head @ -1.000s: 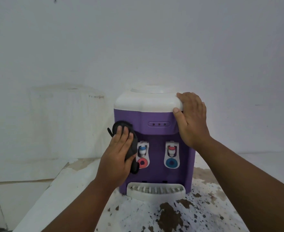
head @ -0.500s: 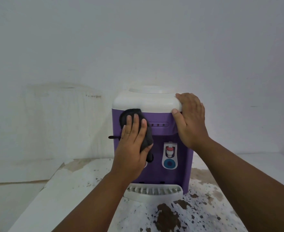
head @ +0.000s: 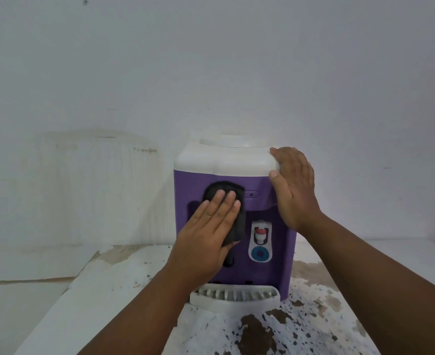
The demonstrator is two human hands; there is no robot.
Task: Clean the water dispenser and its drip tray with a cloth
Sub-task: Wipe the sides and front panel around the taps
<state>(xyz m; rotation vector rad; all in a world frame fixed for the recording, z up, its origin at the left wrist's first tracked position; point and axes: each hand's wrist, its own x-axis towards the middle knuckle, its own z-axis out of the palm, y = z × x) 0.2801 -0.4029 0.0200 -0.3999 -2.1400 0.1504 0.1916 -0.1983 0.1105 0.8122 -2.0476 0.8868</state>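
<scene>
A purple water dispenser [head: 275, 265] with a white top [head: 224, 160] stands on a worn counter. Its white slotted drip tray [head: 234, 295] juts out at the base. My left hand [head: 206, 237] presses a dark cloth [head: 57, 219] flat against the purple front, fingers straight, covering the left tap. The right tap [head: 260, 239] with its blue button shows beside it. My right hand [head: 294, 188] grips the dispenser's upper right corner, thumb on the front, fingers wrapped over the white top's edge.
The white counter [head: 108, 303] has peeling paint and brown patches [head: 255, 331] in front of the tray. A plain white wall [head: 211, 73] rises right behind the dispenser, with a stained outline [head: 96, 175] to the left.
My left hand has slid the cloth up and to the right across the purple front, from the left edge to the middle. My right hand has stayed on the corner.
</scene>
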